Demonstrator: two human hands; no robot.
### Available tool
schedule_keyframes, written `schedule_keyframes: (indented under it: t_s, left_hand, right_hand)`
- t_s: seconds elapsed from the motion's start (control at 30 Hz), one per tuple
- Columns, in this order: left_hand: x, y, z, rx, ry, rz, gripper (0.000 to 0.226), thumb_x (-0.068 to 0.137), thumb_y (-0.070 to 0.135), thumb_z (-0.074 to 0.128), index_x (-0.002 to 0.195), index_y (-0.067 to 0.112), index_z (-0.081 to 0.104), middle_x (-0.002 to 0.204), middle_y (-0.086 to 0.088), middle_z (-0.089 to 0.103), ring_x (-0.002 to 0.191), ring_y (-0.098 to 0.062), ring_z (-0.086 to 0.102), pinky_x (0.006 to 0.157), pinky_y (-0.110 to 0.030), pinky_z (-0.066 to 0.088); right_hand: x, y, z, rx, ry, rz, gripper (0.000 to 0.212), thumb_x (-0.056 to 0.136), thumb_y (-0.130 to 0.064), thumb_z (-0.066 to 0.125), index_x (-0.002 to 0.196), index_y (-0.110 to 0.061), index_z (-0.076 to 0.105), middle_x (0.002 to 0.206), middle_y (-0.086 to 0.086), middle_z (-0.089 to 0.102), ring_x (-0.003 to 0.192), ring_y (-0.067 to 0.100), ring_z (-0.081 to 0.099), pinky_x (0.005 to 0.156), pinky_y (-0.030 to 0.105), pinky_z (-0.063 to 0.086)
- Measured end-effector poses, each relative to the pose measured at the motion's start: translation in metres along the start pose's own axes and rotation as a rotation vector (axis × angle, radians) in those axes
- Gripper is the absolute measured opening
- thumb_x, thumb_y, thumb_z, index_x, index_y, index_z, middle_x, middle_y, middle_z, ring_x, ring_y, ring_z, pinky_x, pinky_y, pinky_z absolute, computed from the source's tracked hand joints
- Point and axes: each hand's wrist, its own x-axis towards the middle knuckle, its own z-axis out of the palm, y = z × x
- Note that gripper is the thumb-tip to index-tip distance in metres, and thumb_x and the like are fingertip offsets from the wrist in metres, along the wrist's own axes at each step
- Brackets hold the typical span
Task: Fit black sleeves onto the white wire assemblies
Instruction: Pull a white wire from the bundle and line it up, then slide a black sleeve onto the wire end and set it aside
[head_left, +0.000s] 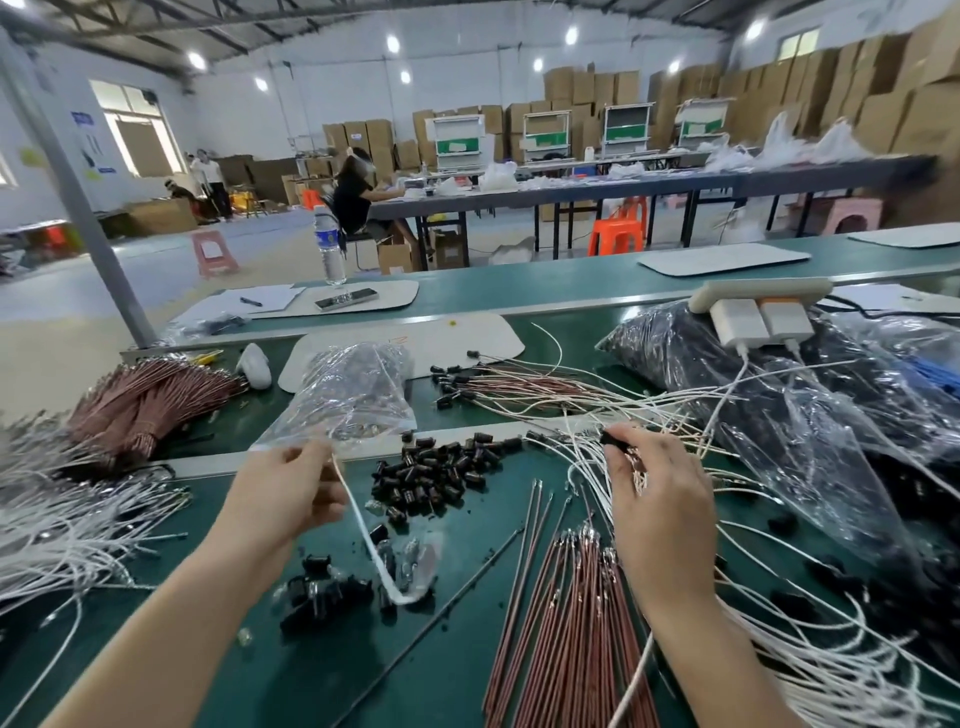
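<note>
Here, the left hand (291, 488) is curled, pinching a white wire (363, 530) between thumb and fingers; the wire runs from the hand down toward the viewer, left of the pile of black sleeves (441, 473) in the middle of the green table (260, 675); its lower end is blurred among a few loose sleeves. The right hand (660, 499), just right of the pile, is closed too; its fingertips grip a black sleeve (615, 441), and metal wire ends bunch against its fingers, though which wire enters the sleeve cannot be made out. A loose tangle of white wires (587, 410) lies beyond that hand; more of them are cut off by the edge far left of the pile. Brown wires (571, 623) lie fanned in front of the pile, partly under the right forearm; a clear bag (358, 395) sits just behind the pile. A big bag (779, 389) of dark parts lies right of it, with a power strip (758, 296) on top. The water bottle (330, 249) stands well behind the pile; its blue label is too small to read, and the wall posters are blurred.
</note>
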Motion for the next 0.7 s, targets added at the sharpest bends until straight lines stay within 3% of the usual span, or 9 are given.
schedule_keyframes:
  t_s: [0.1,0.17,0.2,0.3,0.37,0.47,0.57,0.63,0.7]
  left_hand:
    - [-0.007,-0.034,-0.017,0.187,0.089,0.006,0.019,0.102,0.02,0.056,0.098,0.003,0.062,0.086,-0.018,0.069,0.057,-0.023,0.068,0.053,-0.035,0.06]
    - [-0.021,-0.049,-0.024,0.499,0.172,0.203,0.013,0.098,0.024,0.058,0.108,0.017,0.063,0.089,-0.002,0.069,0.069,-0.015,0.068,0.067,-0.038,0.057]
    - [-0.03,-0.054,-0.023,0.595,0.167,0.335,0.013,0.096,0.024,0.06,0.11,0.024,0.062,0.091,0.006,0.066,0.075,-0.005,0.065,0.07,-0.032,0.053]
    - [-0.06,-0.062,-0.007,0.729,-0.028,0.689,0.024,0.092,0.02,0.067,0.11,0.035,0.062,0.103,0.025,0.055,0.092,0.008,0.057,0.08,-0.022,0.046]
    - [-0.069,-0.069,0.015,0.862,-0.15,0.846,0.028,0.092,0.028,0.069,0.12,0.03,0.065,0.113,0.022,0.054,0.106,0.004,0.052,0.095,-0.023,0.04]
    - [-0.071,-0.076,0.05,0.981,-0.296,0.865,0.043,0.1,0.054,0.045,0.141,0.04,0.045,0.134,0.022,0.041,0.129,-0.001,0.036,0.113,-0.022,0.022]
    - [-0.067,-0.079,0.072,1.054,-0.293,0.897,0.034,0.103,0.056,0.035,0.131,0.043,0.05,0.127,0.021,0.045,0.124,-0.004,0.04,0.108,-0.023,0.022]
    - [-0.068,-0.08,0.076,1.006,-0.271,0.938,0.018,0.103,0.044,0.049,0.115,0.036,0.061,0.112,0.019,0.055,0.108,-0.006,0.052,0.1,-0.025,0.032]
    - [-0.07,-0.083,0.074,0.797,-0.244,0.977,0.005,0.097,0.033,0.063,0.1,0.032,0.066,0.096,0.022,0.063,0.092,0.002,0.054,0.089,-0.019,0.04]
  right_hand:
    - [0.0,0.0,0.0,-0.006,-0.043,-0.001,0.027,0.095,-0.024,0.061,0.118,-0.013,0.07,0.108,0.004,0.071,0.097,0.021,0.066,0.093,0.043,0.052]
    - [-0.001,-0.001,0.001,-0.007,-0.069,0.001,0.026,0.096,-0.025,0.062,0.119,-0.015,0.069,0.109,0.002,0.07,0.098,0.02,0.065,0.095,0.04,0.05]
    - [-0.001,-0.001,0.001,-0.011,-0.082,-0.003,0.026,0.096,-0.025,0.062,0.119,-0.015,0.069,0.108,0.002,0.069,0.097,0.019,0.064,0.095,0.036,0.048]
    - [-0.001,-0.002,0.001,-0.03,-0.11,-0.025,0.025,0.095,-0.022,0.065,0.119,-0.014,0.07,0.108,0.002,0.07,0.096,0.019,0.064,0.093,0.028,0.04]
    - [-0.002,-0.003,0.002,-0.031,-0.121,-0.037,0.025,0.095,-0.02,0.066,0.119,-0.014,0.07,0.108,0.001,0.07,0.096,0.018,0.064,0.093,0.026,0.038]
    - [-0.003,-0.004,0.001,0.008,-0.128,-0.066,0.024,0.093,-0.02,0.067,0.117,-0.015,0.071,0.104,0.0,0.07,0.092,0.011,0.059,0.091,0.029,0.043]
    - [-0.003,-0.004,0.001,0.047,-0.176,-0.068,0.024,0.092,-0.019,0.068,0.116,-0.017,0.071,0.105,-0.003,0.07,0.092,0.007,0.057,0.094,0.034,0.048]
    - [-0.003,-0.004,0.001,0.066,-0.229,-0.065,0.024,0.094,-0.019,0.067,0.117,-0.019,0.071,0.106,-0.011,0.066,0.093,0.005,0.058,0.096,0.035,0.05]
    - [-0.004,-0.004,0.002,0.093,-0.286,-0.057,0.024,0.096,-0.021,0.063,0.119,-0.023,0.069,0.105,-0.02,0.062,0.093,0.0,0.057,0.097,0.033,0.048]
